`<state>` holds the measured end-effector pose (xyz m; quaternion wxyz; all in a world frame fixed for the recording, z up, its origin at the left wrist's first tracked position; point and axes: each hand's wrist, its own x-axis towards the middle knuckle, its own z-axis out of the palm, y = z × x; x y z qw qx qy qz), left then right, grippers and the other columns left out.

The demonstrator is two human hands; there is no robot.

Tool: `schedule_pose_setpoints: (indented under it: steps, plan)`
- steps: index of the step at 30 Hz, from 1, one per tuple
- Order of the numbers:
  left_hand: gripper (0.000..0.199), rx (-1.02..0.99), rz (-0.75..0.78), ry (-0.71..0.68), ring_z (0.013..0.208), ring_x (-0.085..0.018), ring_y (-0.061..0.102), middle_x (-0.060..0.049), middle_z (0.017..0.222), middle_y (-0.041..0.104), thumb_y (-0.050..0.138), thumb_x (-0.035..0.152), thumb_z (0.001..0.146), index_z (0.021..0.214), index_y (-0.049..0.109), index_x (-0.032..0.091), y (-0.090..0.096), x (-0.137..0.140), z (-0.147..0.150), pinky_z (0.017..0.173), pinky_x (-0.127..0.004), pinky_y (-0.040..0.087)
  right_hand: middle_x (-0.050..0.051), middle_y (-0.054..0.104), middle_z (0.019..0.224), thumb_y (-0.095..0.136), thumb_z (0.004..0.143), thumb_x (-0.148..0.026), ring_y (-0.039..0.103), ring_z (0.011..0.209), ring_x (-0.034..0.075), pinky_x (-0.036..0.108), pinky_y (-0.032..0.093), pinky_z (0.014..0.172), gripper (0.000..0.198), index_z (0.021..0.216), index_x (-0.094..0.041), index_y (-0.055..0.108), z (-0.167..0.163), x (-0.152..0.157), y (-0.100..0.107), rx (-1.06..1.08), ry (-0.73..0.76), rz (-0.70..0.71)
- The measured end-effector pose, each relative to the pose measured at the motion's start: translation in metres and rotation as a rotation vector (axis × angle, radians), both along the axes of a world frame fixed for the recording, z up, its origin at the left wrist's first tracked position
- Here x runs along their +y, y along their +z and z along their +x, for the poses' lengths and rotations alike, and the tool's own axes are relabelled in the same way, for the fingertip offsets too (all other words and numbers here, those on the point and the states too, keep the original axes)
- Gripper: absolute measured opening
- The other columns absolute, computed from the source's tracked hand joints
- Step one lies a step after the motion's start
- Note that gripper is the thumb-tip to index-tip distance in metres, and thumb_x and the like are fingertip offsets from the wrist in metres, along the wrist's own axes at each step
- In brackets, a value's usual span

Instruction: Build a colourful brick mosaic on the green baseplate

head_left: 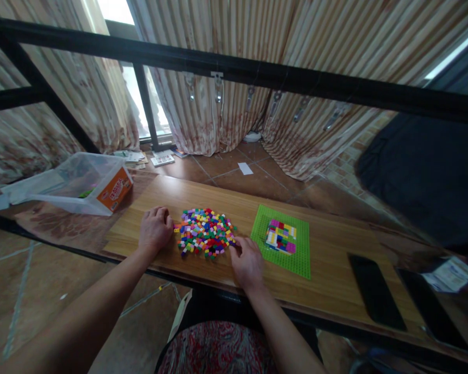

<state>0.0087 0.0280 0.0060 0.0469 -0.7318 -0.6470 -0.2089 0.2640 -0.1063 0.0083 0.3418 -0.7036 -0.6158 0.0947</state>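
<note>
A pile of small multicoloured toy bricks (205, 231) lies on the wooden board between my hands. My left hand (155, 228) rests at the pile's left side with its fingers curled in. Whatever is inside those fingers, if anything, is hidden. At the pile's right edge, my right hand (247, 261) has thumb and forefinger closed on a small dark blue or purple brick. To the right of that hand lies a green studded baseplate (301, 259). It carries a low, roughly rectangular build of mixed-colour bricks (281, 237).
A clear plastic bin (81, 179) with an orange label stands left of the wooden board (327, 291). Two dark phone-like slabs, one a black slab (376, 291), lie at the right. A black metal rail (234, 65) crosses beyond the board, before striped curtains (234, 31).
</note>
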Motion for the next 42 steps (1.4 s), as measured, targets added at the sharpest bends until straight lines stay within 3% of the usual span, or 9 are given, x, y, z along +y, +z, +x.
schedule_pose_setpoints:
  steps: [7, 16, 25, 32, 37, 42]
  plan:
    - [0.032, -0.002, 0.002, 0.001, 0.107, -0.029, 0.053, -0.014, 0.111, 0.063, 0.043, 0.030, 0.083, 0.105, 0.061, 0.015, 0.000, 0.001, -0.001, 0.097, -0.040, 0.040, 0.006, 0.065, 0.091, 0.053, 0.086, -0.023, 0.057, 0.091, 0.022, 0.033, 0.041, 0.083, 0.016, 0.098, -0.022, 0.064, -0.003, 0.006, -0.001, -0.042, -0.033, -0.045]
    - [0.031, -0.003, 0.008, -0.007, 0.106, -0.029, 0.054, -0.012, 0.112, 0.062, 0.042, 0.031, 0.084, 0.104, 0.061, 0.018, -0.002, 0.002, -0.003, 0.097, -0.040, 0.039, 0.007, 0.064, 0.091, 0.043, 0.092, -0.023, 0.059, 0.088, 0.020, 0.032, 0.046, 0.081, 0.026, 0.103, -0.021, 0.067, 0.001, -0.008, 0.008, 0.100, 0.054, 0.038]
    - [0.030, -0.022, 0.013, -0.003, 0.106, -0.029, 0.053, -0.012, 0.111, 0.062, 0.042, 0.030, 0.083, 0.104, 0.061, 0.018, -0.003, 0.002, -0.002, 0.096, -0.040, 0.039, 0.007, 0.069, 0.091, 0.050, 0.090, -0.031, 0.064, 0.085, 0.020, 0.035, 0.050, 0.079, 0.022, 0.094, -0.021, 0.069, 0.041, -0.035, 0.018, 0.235, -0.053, 0.091]
    - [0.031, 0.001, 0.014, -0.007, 0.105, -0.029, 0.054, -0.012, 0.111, 0.062, 0.041, 0.031, 0.084, 0.104, 0.061, 0.018, -0.003, 0.003, -0.002, 0.095, -0.040, 0.040, 0.009, 0.071, 0.101, 0.050, 0.087, -0.033, 0.066, 0.092, 0.022, 0.039, 0.051, 0.084, 0.025, 0.097, -0.021, 0.069, 0.059, -0.047, 0.010, 0.285, -0.143, 0.089]
    - [0.031, -0.007, 0.011, -0.004, 0.106, -0.029, 0.054, -0.011, 0.111, 0.062, 0.042, 0.031, 0.083, 0.105, 0.061, 0.019, -0.002, 0.003, -0.002, 0.096, -0.040, 0.040, 0.009, 0.071, 0.099, 0.050, 0.088, -0.035, 0.065, 0.091, 0.022, 0.039, 0.050, 0.083, 0.025, 0.097, -0.021, 0.070, 0.069, -0.051, 0.007, 0.266, -0.146, 0.133]
    - [0.031, 0.005, 0.008, 0.001, 0.105, -0.029, 0.054, -0.011, 0.112, 0.062, 0.042, 0.031, 0.083, 0.104, 0.061, 0.018, -0.002, 0.003, -0.001, 0.097, -0.039, 0.040, 0.009, 0.066, 0.097, 0.053, 0.087, -0.037, 0.060, 0.092, 0.022, 0.040, 0.048, 0.084, 0.026, 0.094, -0.022, 0.073, 0.094, -0.042, 0.017, 0.168, -0.241, 0.216]
